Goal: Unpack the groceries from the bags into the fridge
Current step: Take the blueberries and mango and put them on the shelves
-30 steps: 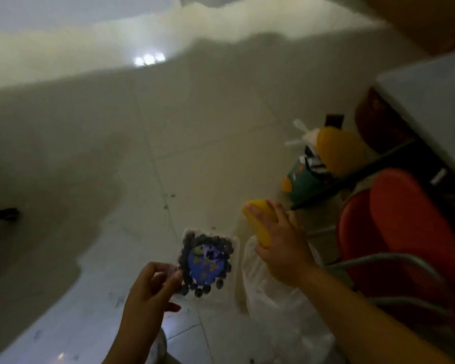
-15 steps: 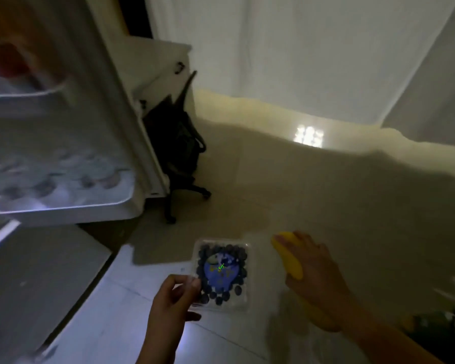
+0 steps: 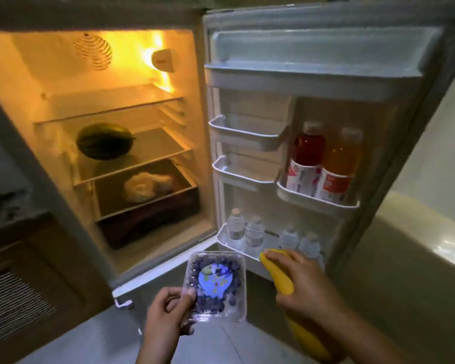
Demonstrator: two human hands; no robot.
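Head view: left hand (image 3: 166, 313) grips blueberry box (image 3: 216, 285), right hand (image 3: 305, 282) banana (image 3: 279, 275).

Slatted wooden cabinet (image 3: 19, 298) beside tiled floor (image 3: 95, 340)

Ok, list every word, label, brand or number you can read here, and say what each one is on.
Nothing here can be read.
Blueberry box: blue label with a picture, any lettering blurred.
Red drink bottle: white and red label, print too blurred.
Orange drink bottle: the same.
Four small water bottles on the lowest door shelf: no print can be made out.
Fridge light housing: overexposed, no marks show.
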